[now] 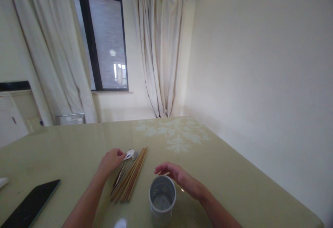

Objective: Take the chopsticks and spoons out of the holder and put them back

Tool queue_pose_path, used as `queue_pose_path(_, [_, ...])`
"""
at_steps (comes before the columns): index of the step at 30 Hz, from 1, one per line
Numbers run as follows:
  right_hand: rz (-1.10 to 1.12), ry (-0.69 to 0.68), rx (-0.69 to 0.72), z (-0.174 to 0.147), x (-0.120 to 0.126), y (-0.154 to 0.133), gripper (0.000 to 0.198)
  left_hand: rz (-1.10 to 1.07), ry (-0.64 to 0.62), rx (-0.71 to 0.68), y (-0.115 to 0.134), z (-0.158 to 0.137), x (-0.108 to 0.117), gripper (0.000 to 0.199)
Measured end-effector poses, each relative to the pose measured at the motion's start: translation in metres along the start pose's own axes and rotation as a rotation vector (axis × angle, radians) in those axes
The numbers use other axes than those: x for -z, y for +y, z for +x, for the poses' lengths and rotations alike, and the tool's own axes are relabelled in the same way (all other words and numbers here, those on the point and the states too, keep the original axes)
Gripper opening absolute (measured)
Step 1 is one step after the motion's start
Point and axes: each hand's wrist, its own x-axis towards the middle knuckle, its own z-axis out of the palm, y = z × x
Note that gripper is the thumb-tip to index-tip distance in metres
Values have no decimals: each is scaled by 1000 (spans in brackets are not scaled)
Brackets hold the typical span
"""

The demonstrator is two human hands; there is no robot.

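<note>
My left hand (112, 160) is closed in a pinch at the edge of a pale, shiny spoon (129, 154), at the far end of a pile of utensils. Under and beside it lie a second metal spoon (135, 156) and thin dark handles. A bundle of wooden chopsticks (131, 180) lies fanned out just to their right. To the right stands an upright grey cylindrical holder (162, 195) with small holes in its bottom and nothing inside. Behind its rim my right hand (178, 175) hovers with fingers stretched and slightly curved, holding nothing; whether it touches the rim I cannot tell.
A black flat tablet-like device (32, 202) lies at the left front of the glossy greenish table (223, 186). A small white object (3, 182) sits at the left edge. Beyond the table are curtains (163, 47), a window (108, 41) and, at right, a wall.
</note>
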Motion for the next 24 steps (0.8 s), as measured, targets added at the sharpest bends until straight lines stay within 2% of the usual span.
queue_pose_path(3, [153, -170, -136, -1, -1, -2, 115, 10, 18, -12, 2, -2, 5, 26])
queue_pose_path(6, [121, -249, -171, 1, -2, -2, 119, -6, 66, -54, 13, -2, 20, 28])
queue_pose_path(10, [22, -210, -152, 4, -4, -1, 103, -165, 231, -237, 46, -12, 52, 38])
queue_pose_path(12, [11, -160, -141, 6, -5, 1, 95, -269, 304, -336, 66, -27, 58, 37])
queue_pose_path(15, [32, -70, -98, 9, -6, 7, 98, -242, 272, -388, 85, -62, 38, 32])
queue_pose_path(18, [66, 26, -54, 13, -4, 18, 96, -9, 192, -415, 80, -96, -7, 30])
queue_pose_path(21, [57, 94, 9, 16, -2, 27, 83, 156, 259, -371, 56, -108, -42, 55])
queue_pose_path(24, [28, 126, 40, 16, 0, 31, 80, 222, 183, -273, 31, -100, -49, 77])
